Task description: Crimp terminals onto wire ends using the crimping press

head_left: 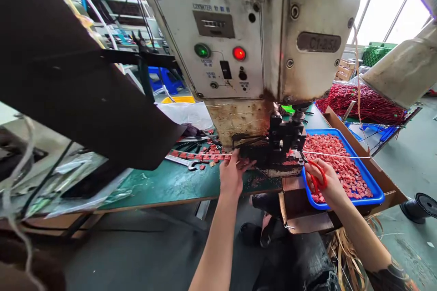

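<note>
The press machine (252, 157) stands in front of me with its black tooling at table height. My left hand (232, 175) is at the left side of that tooling, its thumb and fingers closed on a strip of red pieces (205, 156) that runs in from the left. My right hand (326, 184) is on the tooling's right side and grips red-handled scissors (317, 177). The scissor tips reach toward the tooling, close to a white strand (341, 155) stretching out to the right. The exact contact at the blades is too small to tell.
A blue tray (378, 198) full of small red pieces stands at the right beside a cardboard box (392, 191). On the green table (153, 191) lie a wrench (184, 162) and loose red pieces. A dark panel (85, 77) juts in from the left.
</note>
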`<act>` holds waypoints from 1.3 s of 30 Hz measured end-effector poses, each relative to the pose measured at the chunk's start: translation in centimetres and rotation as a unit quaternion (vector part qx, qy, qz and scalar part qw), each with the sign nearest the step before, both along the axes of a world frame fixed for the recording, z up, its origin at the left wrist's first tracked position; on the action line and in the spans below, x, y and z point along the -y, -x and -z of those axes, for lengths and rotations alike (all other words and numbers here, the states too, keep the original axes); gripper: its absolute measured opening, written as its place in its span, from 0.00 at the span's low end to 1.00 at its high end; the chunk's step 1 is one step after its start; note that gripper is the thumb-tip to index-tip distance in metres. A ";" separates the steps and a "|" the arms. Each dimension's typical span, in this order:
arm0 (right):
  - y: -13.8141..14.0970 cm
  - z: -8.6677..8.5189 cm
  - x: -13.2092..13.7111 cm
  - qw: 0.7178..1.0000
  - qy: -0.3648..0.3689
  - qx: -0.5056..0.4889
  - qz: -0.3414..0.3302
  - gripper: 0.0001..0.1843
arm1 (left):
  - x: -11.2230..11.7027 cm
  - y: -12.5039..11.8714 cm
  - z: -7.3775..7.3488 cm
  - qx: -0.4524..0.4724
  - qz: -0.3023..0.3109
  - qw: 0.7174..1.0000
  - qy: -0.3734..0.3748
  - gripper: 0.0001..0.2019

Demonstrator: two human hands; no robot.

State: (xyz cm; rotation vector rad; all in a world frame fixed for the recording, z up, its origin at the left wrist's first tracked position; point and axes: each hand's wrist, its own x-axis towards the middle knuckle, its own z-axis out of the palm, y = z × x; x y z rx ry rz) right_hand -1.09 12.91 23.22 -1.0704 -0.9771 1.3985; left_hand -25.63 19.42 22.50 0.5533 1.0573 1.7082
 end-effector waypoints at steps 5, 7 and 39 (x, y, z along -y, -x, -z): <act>0.8 -0.3 0.2 0.999 -0.009 0.020 0.041 0.27 | -0.8 0.5 0.4 -0.022 0.003 1.000 -0.010 0.23; 0.9 -0.3 0.2 0.998 -0.009 0.028 0.049 0.27 | -1.0 0.8 0.5 -0.014 0.004 1.000 -0.004 0.23; 4.2 -3.1 0.3 0.954 -0.053 0.289 0.060 0.29 | 10.8 -4.6 0.1 -0.119 0.204 0.972 -0.009 0.27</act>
